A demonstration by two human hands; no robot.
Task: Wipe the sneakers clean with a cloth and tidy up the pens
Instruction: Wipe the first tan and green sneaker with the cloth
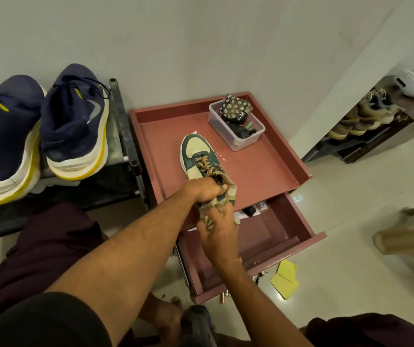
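Sneaker (198, 159) lies lengthwise — toe pointing away, heel gripped by left hand (206, 190)

Plastic box (222, 132): on the red cabinet top (263, 166), holds a flowered pouch (233, 107)
Drawer (298, 216): open
Floor: yellow paper (284, 281)

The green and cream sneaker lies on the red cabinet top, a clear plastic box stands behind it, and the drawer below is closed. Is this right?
Not fully. The drawer is not closed: it is pulled out, open, as the head view shows. The rest holds: the green and cream sneaker lies on the red cabinet top, and the clear plastic box stands behind it.
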